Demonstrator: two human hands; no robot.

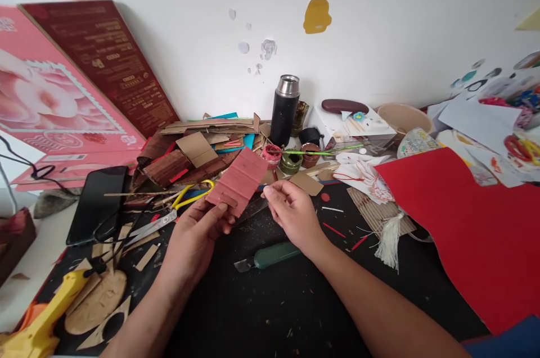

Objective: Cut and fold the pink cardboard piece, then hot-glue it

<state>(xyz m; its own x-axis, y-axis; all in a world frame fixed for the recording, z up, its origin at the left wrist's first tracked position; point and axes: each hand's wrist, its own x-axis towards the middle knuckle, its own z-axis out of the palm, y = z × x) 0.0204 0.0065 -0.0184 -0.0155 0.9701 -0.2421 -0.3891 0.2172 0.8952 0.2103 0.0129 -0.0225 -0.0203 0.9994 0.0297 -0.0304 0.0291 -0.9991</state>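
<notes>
Pink cardbd (241,175) btwn L hand (197,227) thumb & fingers; R hand (295,213) near.

Craft desk (253,310); home or small studio, can't tell which. Cardboard scraps (196,150) heaped beyond left hand (197,229), scissors (165,217) just beside it, yellow glue gun (54,308) left of it, closer to wearer. Paint jars (291,162) beyond right hand (295,214), green utility knife (275,255) near its wrist, red sheet (476,223) off to its right.
</notes>
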